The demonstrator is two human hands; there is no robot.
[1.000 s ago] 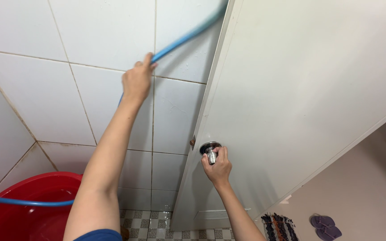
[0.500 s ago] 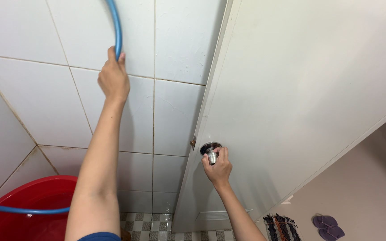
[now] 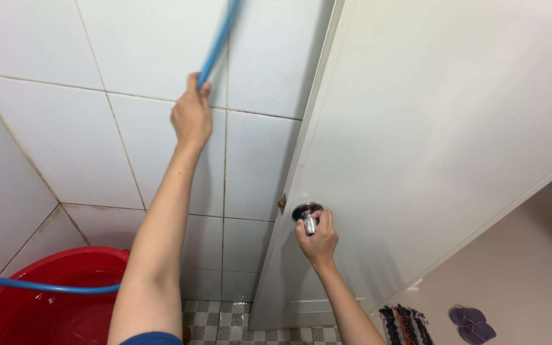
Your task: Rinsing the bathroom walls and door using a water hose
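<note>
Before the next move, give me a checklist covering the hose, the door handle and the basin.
1. Left hand gripping the blue hose: ok, fingers closed around it, held high against the white tiled wall.
2. Right hand on the metal door handle: ok, fingers on it.
3. White door latched: cannot tell; its edge stands by the wall.
4. Hose running over the red basin: ok, it crosses above the rim.
5. Basin holding water: ok, a wet surface shows inside.
6. Hose ends: cannot tell, both leave the view.

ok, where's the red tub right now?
Head view, bottom-left corner: the red tub sits against the tiled wall, under the blue hose, left of the raised left arm.
</note>
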